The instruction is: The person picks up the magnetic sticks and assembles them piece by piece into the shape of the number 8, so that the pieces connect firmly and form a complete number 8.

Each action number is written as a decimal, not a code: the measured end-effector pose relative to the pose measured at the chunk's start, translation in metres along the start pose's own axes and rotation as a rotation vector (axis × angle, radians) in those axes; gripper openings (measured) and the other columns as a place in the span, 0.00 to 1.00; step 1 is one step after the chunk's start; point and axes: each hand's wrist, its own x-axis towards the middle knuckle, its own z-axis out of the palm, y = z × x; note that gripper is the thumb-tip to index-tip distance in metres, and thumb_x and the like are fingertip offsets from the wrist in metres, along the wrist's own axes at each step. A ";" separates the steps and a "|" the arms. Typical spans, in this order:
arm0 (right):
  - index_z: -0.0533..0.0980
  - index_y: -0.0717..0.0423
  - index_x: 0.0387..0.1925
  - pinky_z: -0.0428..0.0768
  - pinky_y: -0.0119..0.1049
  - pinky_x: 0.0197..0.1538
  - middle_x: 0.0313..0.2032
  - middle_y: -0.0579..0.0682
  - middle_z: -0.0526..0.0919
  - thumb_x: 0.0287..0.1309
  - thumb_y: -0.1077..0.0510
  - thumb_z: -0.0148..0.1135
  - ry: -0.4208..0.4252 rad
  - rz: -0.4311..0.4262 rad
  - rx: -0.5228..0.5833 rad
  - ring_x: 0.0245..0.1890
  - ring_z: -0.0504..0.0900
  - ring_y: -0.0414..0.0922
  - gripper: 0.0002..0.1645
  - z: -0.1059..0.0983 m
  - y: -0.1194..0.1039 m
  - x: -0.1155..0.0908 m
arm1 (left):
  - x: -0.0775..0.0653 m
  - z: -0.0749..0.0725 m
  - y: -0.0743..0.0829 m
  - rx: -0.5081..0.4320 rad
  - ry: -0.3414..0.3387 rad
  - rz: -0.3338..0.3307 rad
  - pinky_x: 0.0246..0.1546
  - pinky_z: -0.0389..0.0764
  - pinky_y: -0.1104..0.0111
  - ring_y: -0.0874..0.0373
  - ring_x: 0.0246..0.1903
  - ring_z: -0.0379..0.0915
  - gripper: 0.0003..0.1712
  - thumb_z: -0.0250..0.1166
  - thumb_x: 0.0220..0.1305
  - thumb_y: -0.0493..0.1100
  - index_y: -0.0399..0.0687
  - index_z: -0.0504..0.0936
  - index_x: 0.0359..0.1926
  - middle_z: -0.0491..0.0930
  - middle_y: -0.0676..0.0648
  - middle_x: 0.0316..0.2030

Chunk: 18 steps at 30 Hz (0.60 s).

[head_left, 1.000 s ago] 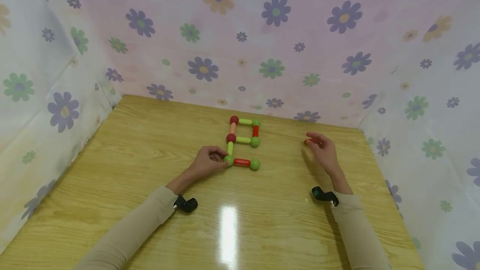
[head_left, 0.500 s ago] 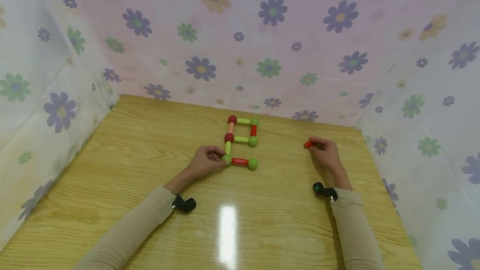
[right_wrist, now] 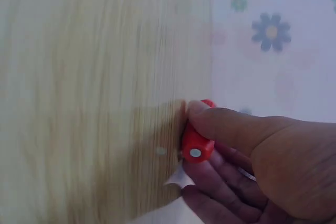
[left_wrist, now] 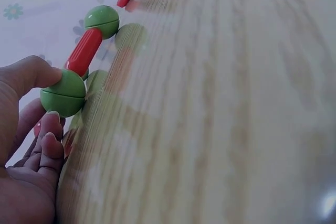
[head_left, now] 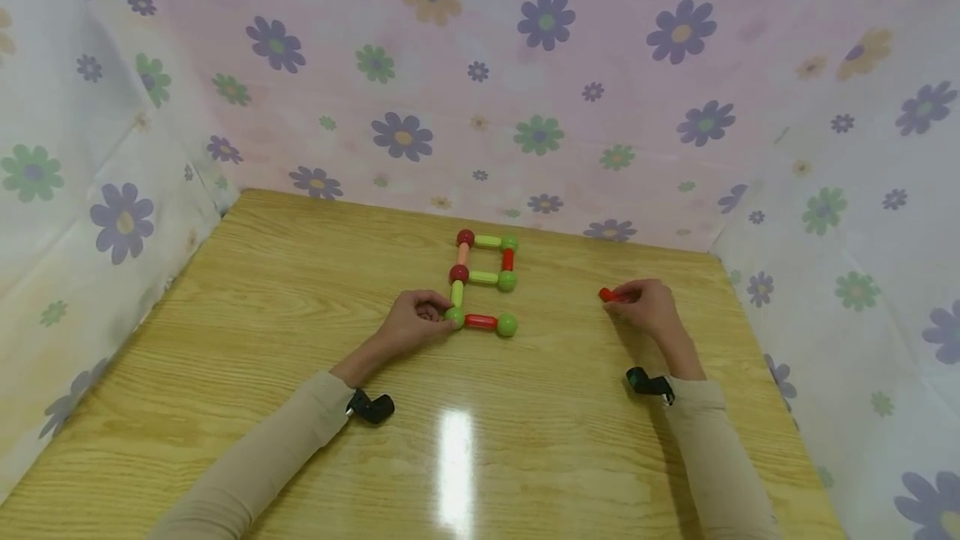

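Note:
My left hand (head_left: 411, 327) pinches a green ball (left_wrist: 63, 98) between thumb and fingers at the lower left corner of a magnetic ball-and-rod figure lying on the table. From this ball a red rod (head_left: 481, 322) runs right to another green ball (head_left: 507, 325), and a yellow-green rod (head_left: 457, 295) leads up to a dark red ball (head_left: 459, 274). Above it, rods and balls make a closed square. Off to the right, my right hand (head_left: 654, 309) holds a red magnetic rod (right_wrist: 197, 142) between thumb and fingers, low over the table; a pale round spot marks its near end.
The wooden table (head_left: 315, 465) is bordered by a flower-printed cloth (head_left: 480, 148) at the back and sides. A dark camera mount (head_left: 371, 408) sits at the left wrist, and another mount (head_left: 648, 385) at the right wrist. Bare wood lies between the figure and the right hand.
My right hand has moved slightly toward me and turned, and the red rod now sticks out leftward from its fingertips. The left hand stays on the green ball.

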 end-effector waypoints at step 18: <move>0.70 0.76 0.62 0.84 0.31 0.48 0.46 0.55 0.83 0.74 0.57 0.58 -0.313 0.087 0.736 0.40 0.85 0.36 0.27 0.098 -0.087 0.005 | 0.000 0.000 0.006 0.023 -0.012 -0.014 0.29 0.74 0.74 0.57 0.28 0.73 0.16 0.74 0.60 0.32 0.29 0.84 0.48 0.82 0.40 0.34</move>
